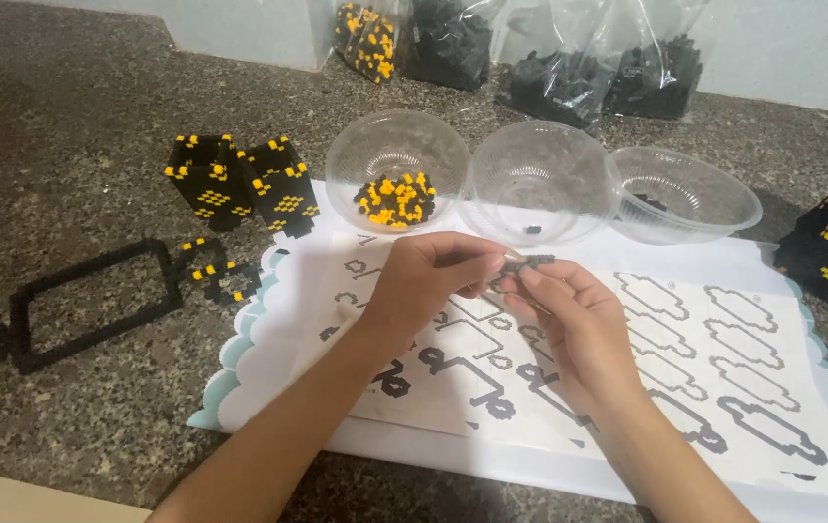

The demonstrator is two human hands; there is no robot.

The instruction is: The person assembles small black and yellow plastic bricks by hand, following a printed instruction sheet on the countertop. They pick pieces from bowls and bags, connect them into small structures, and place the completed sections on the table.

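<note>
Black bead piece (528, 261): small strip held above the pattern sheet (724, 320), between both hands, just below the middle bowl (538, 174).
Left hand (423, 281): fingers pinched on the strip's left end.
Right hand (574, 315): fingertips gripping its right end.
Left bowl (396, 145): holds yellow and black beads (394, 199).
Right bowl (690, 189): a few black beads.
Counter (65, 116): black-and-yellow bead blocks (239, 179) and a flat black frame (94, 300) on the left.
</note>
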